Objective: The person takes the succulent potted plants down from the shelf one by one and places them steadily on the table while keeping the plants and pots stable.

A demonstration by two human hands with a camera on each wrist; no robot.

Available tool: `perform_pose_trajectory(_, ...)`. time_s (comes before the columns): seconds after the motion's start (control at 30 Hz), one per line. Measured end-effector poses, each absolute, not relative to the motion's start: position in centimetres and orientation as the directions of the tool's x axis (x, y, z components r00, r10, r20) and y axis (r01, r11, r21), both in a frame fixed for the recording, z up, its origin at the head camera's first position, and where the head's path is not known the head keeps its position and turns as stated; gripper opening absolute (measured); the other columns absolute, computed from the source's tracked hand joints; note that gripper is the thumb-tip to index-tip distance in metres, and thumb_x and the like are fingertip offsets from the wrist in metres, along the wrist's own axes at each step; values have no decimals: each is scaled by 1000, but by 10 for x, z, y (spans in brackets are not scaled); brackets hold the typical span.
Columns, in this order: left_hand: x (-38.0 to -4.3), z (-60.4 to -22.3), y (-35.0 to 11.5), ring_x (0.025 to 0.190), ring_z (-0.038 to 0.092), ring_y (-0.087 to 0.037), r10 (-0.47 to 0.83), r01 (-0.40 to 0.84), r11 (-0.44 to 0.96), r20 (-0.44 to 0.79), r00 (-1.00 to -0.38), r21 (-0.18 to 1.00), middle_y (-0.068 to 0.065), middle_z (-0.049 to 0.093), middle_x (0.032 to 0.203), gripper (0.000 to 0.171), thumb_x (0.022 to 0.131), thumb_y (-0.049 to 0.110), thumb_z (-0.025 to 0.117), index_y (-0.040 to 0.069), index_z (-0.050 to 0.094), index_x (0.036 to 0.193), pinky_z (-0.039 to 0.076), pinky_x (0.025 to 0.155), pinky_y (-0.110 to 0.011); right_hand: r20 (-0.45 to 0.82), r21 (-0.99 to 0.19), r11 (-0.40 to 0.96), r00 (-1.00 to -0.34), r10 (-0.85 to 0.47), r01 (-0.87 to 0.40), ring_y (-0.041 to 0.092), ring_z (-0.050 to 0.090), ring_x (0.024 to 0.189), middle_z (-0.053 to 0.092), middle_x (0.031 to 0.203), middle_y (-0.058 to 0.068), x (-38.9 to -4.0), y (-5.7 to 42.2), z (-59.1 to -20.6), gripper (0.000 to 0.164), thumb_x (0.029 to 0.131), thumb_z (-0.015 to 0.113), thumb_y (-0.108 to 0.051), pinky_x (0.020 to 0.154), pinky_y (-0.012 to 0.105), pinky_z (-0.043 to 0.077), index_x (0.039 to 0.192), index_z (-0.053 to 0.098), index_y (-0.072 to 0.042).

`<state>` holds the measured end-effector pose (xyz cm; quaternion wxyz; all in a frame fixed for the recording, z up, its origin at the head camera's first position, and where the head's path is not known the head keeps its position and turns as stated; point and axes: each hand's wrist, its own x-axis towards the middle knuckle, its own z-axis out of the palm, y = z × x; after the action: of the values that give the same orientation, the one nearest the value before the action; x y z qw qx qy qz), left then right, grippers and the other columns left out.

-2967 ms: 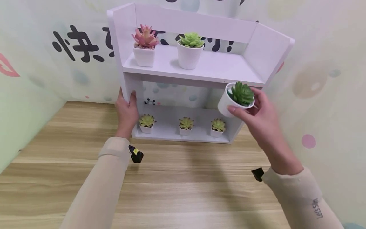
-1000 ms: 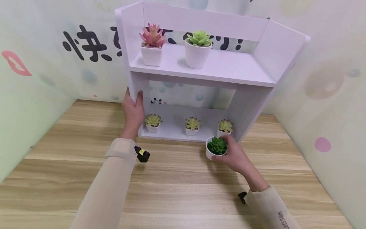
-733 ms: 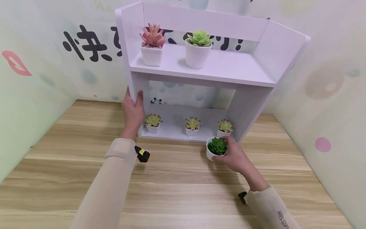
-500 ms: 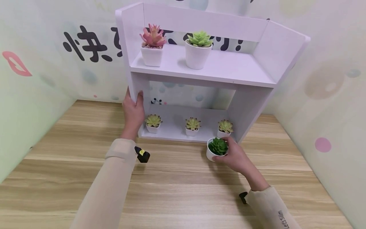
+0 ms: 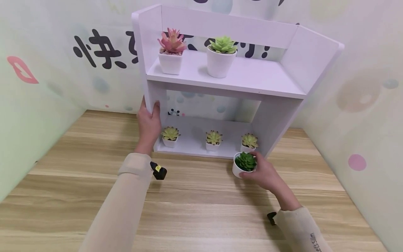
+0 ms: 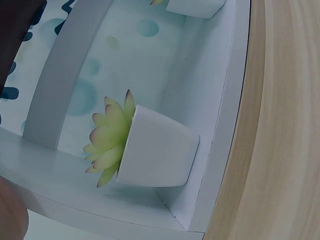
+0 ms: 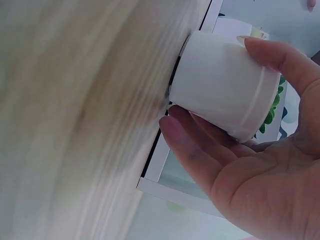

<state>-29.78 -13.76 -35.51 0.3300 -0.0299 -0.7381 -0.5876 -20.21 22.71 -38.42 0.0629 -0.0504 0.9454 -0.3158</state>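
Note:
My right hand (image 5: 263,172) holds a dark green potted succulent (image 5: 245,162) by its white round pot, thumb on one side and fingers on the other. The pot sits low at the table, just in front of the bottom shelf's right end. In the right wrist view the white pot (image 7: 220,80) stands upright on its base, fingertips close to the tabletop. My left hand (image 5: 149,125) grips the left side panel of the white two-tier shelf (image 5: 226,83), thumb at the panel's front edge. A small light green succulent (image 6: 150,145) stands just inside that panel.
The top shelf bears a pink succulent (image 5: 171,52) at left and a bright green succulent (image 5: 221,57) mid-shelf. Below, small yellow-green succulents stand at left (image 5: 170,136), middle (image 5: 213,140) and right (image 5: 249,142). Patterned walls enclose the wooden table (image 5: 189,210).
Since three seconds ago my right hand has lowered the dark green succulent from beside the upper shelf's front to the table. Lately the head view has shifted slightly; my left hand keeps its grip.

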Motion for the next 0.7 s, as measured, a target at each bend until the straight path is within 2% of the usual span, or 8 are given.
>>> perform_pose_trajectory(0.2,-298,-355,-138,131,58,-32,-339,431,311,522,-783,847,-18,60,140,41,106,22,49,4,48,144,49,111,-49,-65,-594,800,-985,-157,-88,49,51,131,45,149,33,-197,227,-375,108,77,87,-41,108,62,45,154,25,2)
perform_pose_trajectory(0.33,-296,-355,-138,131,58,-33,-343,419,321,517,-784,849,-19,60,141,43,106,23,49,5,47,145,50,110,-49,-33,-567,816,-987,-160,-114,50,49,134,45,151,30,-189,227,-359,111,77,85,-47,106,63,46,155,24,3)
perform_pose_trajectory(0.47,-295,-355,-138,130,59,-33,-348,408,328,510,-787,852,-19,60,140,43,106,24,49,5,47,145,51,110,-50,15,-538,828,-984,-180,-159,50,50,134,48,149,29,-181,226,-337,102,81,83,-48,106,64,46,153,32,3)
perform_pose_trajectory(0.7,-296,-355,-139,132,58,-32,-337,405,330,507,-793,853,-18,60,142,44,106,24,48,7,46,147,50,111,-48,187,-543,778,-948,-256,-317,43,57,128,59,139,24,-175,220,-282,76,83,84,-31,109,57,47,144,48,-1)
